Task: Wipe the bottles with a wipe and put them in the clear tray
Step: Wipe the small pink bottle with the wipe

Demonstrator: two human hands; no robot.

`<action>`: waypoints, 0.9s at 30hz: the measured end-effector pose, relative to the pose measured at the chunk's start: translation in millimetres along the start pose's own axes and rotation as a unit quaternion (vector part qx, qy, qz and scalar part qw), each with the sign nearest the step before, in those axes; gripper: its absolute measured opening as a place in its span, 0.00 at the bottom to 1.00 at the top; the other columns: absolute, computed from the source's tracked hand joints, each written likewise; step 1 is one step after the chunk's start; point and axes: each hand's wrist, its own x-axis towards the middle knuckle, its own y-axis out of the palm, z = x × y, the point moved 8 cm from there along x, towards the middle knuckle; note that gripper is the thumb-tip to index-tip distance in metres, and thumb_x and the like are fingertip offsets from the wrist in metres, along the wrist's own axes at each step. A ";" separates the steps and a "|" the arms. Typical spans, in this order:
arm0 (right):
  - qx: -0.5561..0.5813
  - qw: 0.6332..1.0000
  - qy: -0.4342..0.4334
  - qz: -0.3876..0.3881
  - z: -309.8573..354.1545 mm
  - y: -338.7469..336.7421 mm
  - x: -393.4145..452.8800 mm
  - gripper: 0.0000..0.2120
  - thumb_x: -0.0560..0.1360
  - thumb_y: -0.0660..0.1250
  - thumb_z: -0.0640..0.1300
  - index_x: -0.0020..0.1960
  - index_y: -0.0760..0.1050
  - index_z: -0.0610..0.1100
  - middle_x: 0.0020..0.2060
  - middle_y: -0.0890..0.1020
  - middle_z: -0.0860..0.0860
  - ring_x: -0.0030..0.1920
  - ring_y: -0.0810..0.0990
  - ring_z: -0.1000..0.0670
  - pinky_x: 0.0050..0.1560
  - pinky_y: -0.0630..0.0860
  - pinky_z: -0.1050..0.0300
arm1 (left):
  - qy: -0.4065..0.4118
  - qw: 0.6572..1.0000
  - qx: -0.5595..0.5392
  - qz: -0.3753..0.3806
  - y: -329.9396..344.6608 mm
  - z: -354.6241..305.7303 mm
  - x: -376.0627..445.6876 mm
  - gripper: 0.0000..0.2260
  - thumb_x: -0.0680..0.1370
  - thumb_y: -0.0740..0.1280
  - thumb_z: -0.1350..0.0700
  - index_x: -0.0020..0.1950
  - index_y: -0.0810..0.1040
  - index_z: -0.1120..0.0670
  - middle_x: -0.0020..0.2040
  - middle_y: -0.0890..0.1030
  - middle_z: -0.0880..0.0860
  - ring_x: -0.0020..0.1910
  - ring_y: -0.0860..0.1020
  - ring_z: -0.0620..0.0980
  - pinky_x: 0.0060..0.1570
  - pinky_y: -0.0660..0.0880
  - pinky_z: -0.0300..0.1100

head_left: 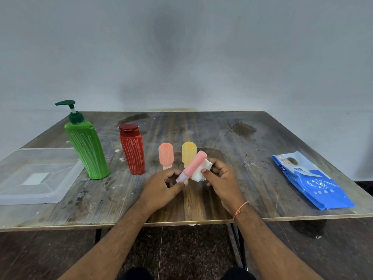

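Note:
My left hand (162, 187) pinches the white cap end of a small pink bottle (193, 165), which tilts up to the right above the table. My right hand (222, 178) holds a crumpled white wipe (201, 172) against the bottle's side. Behind them stand a small orange-pink bottle (166, 154) and a small yellow bottle (188, 153), both cap down. A red bottle (132, 149) and a green pump bottle (85, 146) stand further left, marked with white streaks. The clear tray (12, 190) lies at the table's left edge with nothing in it.
A blue pack of wipes (310, 182) lies flat at the right side of the worn wooden table (222, 134). The table's back edge meets a grey wall. Dark floor and table legs show below the front edge.

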 end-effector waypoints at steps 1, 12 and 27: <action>0.000 1.000 0.000 0.008 0.0 1.0 -0.1 0.14 0.81 0.72 0.35 0.64 0.82 0.47 0.52 0.89 0.53 0.51 0.87 0.53 0.39 0.79 0.63 | 0.006 1.000 -0.004 0.015 2.0 -2.4 -0.3 0.06 0.81 0.72 0.48 0.58 0.84 0.42 0.41 0.82 0.37 0.40 0.78 0.42 0.40 0.72 0.37; 0.021 1.000 -0.004 0.007 1.2 -0.6 1.5 0.16 0.81 0.71 0.34 0.65 0.81 0.49 0.53 0.89 0.53 0.50 0.86 0.52 0.39 0.79 0.62 | 0.036 0.995 0.024 0.095 12.3 -8.5 -2.7 0.16 0.87 0.57 0.44 0.47 0.81 0.44 0.45 0.84 0.42 0.47 0.82 0.45 0.51 0.77 0.47; -0.043 0.996 -0.030 0.078 2.5 14.0 -3.8 0.17 0.81 0.72 0.33 0.67 0.82 0.45 0.55 0.89 0.54 0.58 0.87 0.52 0.57 0.85 0.55 | -0.017 0.999 0.000 0.049 10.8 8.5 2.0 0.20 0.86 0.56 0.40 0.46 0.81 0.47 0.43 0.83 0.47 0.44 0.80 0.46 0.50 0.78 0.50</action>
